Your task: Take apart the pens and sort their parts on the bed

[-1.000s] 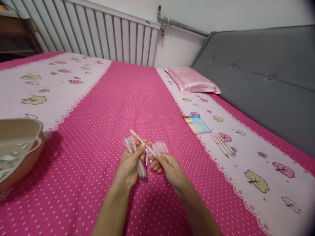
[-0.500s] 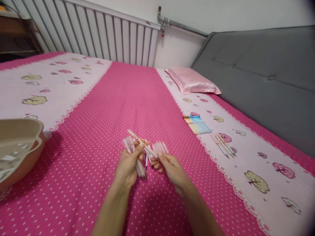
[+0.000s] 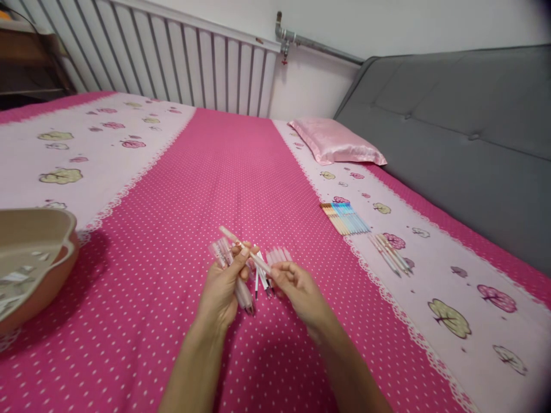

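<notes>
One pale pen [image 3: 260, 262] held two-handed over a pink dotted bedspread [image 3: 163, 275].
Clasping a bunch of translucent pens [image 3: 244, 296] in curled left fingers [image 3: 239, 263]; pinching the pale pen's near end between closed right fingers [image 3: 282, 278], beside slim white sticks [image 3: 262, 278].

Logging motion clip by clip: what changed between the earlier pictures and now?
The left hand, its bundle and the pen shifted slightly left; the right hand changed finger pose, uncovering more white sticks. Nothing was visibly released. Basin, pillow and blue pens stayed put.
</notes>
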The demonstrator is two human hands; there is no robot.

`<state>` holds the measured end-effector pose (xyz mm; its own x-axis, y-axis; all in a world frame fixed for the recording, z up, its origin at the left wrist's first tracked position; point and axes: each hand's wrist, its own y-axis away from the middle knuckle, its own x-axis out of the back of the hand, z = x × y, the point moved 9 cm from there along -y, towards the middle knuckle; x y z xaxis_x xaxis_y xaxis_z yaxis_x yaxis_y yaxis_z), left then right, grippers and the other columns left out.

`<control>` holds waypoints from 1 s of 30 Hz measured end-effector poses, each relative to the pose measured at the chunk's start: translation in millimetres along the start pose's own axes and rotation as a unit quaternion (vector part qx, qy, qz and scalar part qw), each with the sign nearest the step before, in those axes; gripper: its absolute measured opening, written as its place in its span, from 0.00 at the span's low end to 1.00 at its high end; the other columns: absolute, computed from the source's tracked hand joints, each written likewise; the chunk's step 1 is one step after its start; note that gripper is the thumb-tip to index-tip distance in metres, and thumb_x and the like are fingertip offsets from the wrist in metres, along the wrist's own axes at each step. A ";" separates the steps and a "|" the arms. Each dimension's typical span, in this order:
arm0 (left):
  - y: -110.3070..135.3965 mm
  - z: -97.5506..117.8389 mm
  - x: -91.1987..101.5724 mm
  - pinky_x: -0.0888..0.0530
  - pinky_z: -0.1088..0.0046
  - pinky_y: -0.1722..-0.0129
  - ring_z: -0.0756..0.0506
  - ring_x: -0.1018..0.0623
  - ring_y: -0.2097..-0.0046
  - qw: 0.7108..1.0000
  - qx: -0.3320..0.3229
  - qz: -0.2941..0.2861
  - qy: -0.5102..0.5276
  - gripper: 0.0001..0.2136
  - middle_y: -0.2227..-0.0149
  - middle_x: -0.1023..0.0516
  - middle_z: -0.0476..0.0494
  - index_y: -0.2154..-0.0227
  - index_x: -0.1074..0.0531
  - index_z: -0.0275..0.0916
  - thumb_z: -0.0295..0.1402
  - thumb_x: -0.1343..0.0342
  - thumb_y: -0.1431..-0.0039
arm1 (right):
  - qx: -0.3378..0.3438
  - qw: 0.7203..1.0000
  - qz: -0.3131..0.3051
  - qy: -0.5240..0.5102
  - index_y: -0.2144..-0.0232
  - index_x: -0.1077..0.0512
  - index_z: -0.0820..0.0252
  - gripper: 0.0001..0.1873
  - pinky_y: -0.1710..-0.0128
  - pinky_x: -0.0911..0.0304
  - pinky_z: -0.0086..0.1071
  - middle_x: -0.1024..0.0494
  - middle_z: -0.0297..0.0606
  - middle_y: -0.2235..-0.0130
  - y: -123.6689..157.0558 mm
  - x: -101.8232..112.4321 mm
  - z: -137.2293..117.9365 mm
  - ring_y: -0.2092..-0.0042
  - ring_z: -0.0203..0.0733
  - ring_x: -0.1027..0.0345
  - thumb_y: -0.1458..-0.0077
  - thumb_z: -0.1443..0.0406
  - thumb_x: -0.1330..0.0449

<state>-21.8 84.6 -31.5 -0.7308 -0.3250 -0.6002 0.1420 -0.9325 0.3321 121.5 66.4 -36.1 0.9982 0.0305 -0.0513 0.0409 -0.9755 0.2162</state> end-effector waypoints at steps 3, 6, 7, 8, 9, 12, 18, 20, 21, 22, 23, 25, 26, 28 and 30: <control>0.2 0.1 -0.5 0.35 0.88 0.81 0.60 0.37 0.82 1.000 0.002 -0.001 -0.008 0.02 0.76 0.25 0.45 0.72 0.25 0.30 0.20 0.42 0.50 | -0.028 0.998 -0.050 0.004 0.71 0.27 0.64 0.25 0.71 0.42 0.28 0.25 0.39 0.72 -0.6 -9.2 7.2 0.72 0.34 0.35 0.50 0.46 0.44; 0.0 -1.6 -0.1 0.34 0.88 0.80 0.60 0.37 0.82 1.000 0.004 0.001 -0.006 0.03 0.76 0.24 0.44 0.72 0.26 0.30 0.20 0.42 0.50 | 0.012 0.999 -0.033 0.040 0.72 0.26 0.64 0.20 0.71 0.42 0.28 0.26 0.37 0.73 -0.7 -5.6 0.9 0.72 0.34 0.35 0.51 0.51 0.41; -0.3 -2.5 0.1 0.34 0.88 0.80 0.60 0.36 0.82 1.000 0.003 0.000 -0.004 0.02 0.76 0.25 0.45 0.72 0.26 0.30 0.20 0.42 0.50 | 0.032 0.998 -0.014 0.061 0.71 0.26 0.64 0.17 0.71 0.41 0.28 0.26 0.37 0.73 -0.3 -2.2 -2.8 0.72 0.35 0.35 0.51 0.54 0.40; -0.7 -3.2 0.5 0.35 0.88 0.81 0.59 0.36 0.82 1.000 0.002 0.001 -0.004 0.02 0.77 0.25 0.45 0.72 0.26 0.30 0.20 0.42 0.50 | 0.048 0.995 0.007 0.082 0.71 0.26 0.64 0.15 0.71 0.41 0.28 0.25 0.36 0.74 0.5 1.4 -6.3 0.72 0.35 0.35 0.52 0.55 0.39; -1.3 -4.1 0.9 0.35 0.88 0.81 0.59 0.36 0.82 1.000 0.001 0.001 -0.005 0.02 0.77 0.25 0.45 0.72 0.26 0.30 0.20 0.41 0.50 | 0.059 0.993 0.028 0.103 0.71 0.26 0.64 0.14 0.71 0.40 0.28 0.25 0.36 0.74 1.5 4.8 -9.1 0.72 0.36 0.35 0.53 0.57 0.38; -3.4 -3.7 3.6 0.37 0.88 0.83 0.59 0.36 0.83 1.000 -0.007 0.009 -0.008 0.03 0.76 0.25 0.45 0.71 0.27 0.30 0.21 0.41 0.50 | 0.072 0.982 0.087 0.154 0.71 0.26 0.62 0.11 0.72 0.39 0.29 0.24 0.36 0.74 4.4 13.6 -14.3 0.73 0.38 0.33 0.55 0.60 0.36; -4.6 10.6 10.7 0.36 0.88 0.84 0.59 0.36 0.83 0.998 -0.042 0.039 0.024 0.03 0.72 0.22 0.43 0.73 0.30 0.31 0.19 0.43 0.49 | 0.089 0.966 0.146 0.192 0.73 0.27 0.61 0.09 0.75 0.39 0.29 0.25 0.34 0.76 8.8 24.5 -22.1 0.74 0.39 0.33 0.56 0.60 0.37; -4.8 12.3 13.8 0.36 0.88 0.84 0.59 0.36 0.83 0.997 -0.041 0.052 0.025 0.03 0.73 0.22 0.44 0.73 0.30 0.31 0.20 0.43 0.49 | 0.083 0.964 0.144 0.209 0.73 0.26 0.60 0.09 0.75 0.39 0.29 0.25 0.35 0.76 9.2 26.8 -23.8 0.74 0.39 0.33 0.56 0.60 0.37; -5.0 13.3 16.3 0.36 0.88 0.84 0.59 0.36 0.83 0.997 -0.043 0.062 0.022 0.03 0.74 0.22 0.45 0.73 0.30 0.31 0.20 0.42 0.50 | 0.079 0.961 0.146 0.219 0.72 0.26 0.60 0.10 0.75 0.38 0.29 0.25 0.35 0.76 9.4 28.8 -24.8 0.74 0.39 0.33 0.56 0.60 0.37; -5.2 14.7 20.0 0.36 0.88 0.84 0.59 0.36 0.83 0.996 -0.049 0.077 0.020 0.03 0.74 0.22 0.45 0.72 0.29 0.31 0.21 0.42 0.50 | 0.076 0.959 0.149 0.229 0.72 0.26 0.60 0.10 0.75 0.38 0.29 0.25 0.35 0.75 9.5 31.2 -26.1 0.73 0.40 0.32 0.55 0.59 0.37; -5.4 16.4 24.5 0.36 0.88 0.84 0.59 0.36 0.83 0.994 -0.057 0.095 0.017 0.03 0.73 0.22 0.45 0.72 0.29 0.31 0.21 0.41 0.51 | 0.073 0.956 0.153 0.238 0.72 0.26 0.60 0.10 0.74 0.38 0.30 0.24 0.35 0.75 9.6 33.9 -27.7 0.73 0.40 0.32 0.55 0.59 0.37; -6.1 19.9 34.4 0.36 0.87 0.85 0.59 0.36 0.83 0.988 -0.076 0.133 0.009 0.04 0.72 0.22 0.45 0.72 0.29 0.32 0.21 0.40 0.52 | 0.075 0.948 0.170 0.258 0.72 0.26 0.61 0.11 0.73 0.37 0.30 0.24 0.36 0.75 10.2 39.9 -31.9 0.73 0.41 0.31 0.55 0.59 0.38; -6.6 21.4 39.3 0.37 0.87 0.85 0.59 0.36 0.83 0.985 -0.085 0.150 0.002 0.05 0.72 0.22 0.46 0.72 0.29 0.32 0.22 0.40 0.53 | 0.078 0.942 0.181 0.270 0.71 0.26 0.61 0.11 0.73 0.37 0.31 0.23 0.36 0.75 10.7 42.3 -34.0 0.73 0.41 0.31 0.54 0.58 0.38; -8.8 22.7 47.6 0.38 0.85 0.86 0.58 0.36 0.83 0.980 -0.095 0.172 -0.030 0.07 0.75 0.24 0.48 0.72 0.29 0.32 0.23 0.38 0.56 | 0.088 0.928 0.199 0.304 0.70 0.25 0.60 0.11 0.72 0.37 0.31 0.23 0.36 0.74 12.0 44.6 -37.5 0.73 0.41 0.30 0.53 0.59 0.39; -12.5 22.8 53.5 0.39 0.84 0.86 0.57 0.36 0.83 0.975 -0.100 0.178 -0.082 0.09 0.80 0.28 0.52 0.73 0.29 0.32 0.26 0.36 0.59 | 0.104 0.908 0.215 0.343 0.69 0.24 0.59 0.11 0.72 0.37 0.32 0.22 0.36 0.74 13.8 43.4 -40.0 0.73 0.41 0.30 0.51 0.59 0.41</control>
<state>-77.9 82.5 -51.2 -0.7058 -0.6201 -0.3425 0.5223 -0.7821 0.3397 167.1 62.9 3.7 0.7146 -0.3036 0.6302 -0.2967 -0.9474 -0.1201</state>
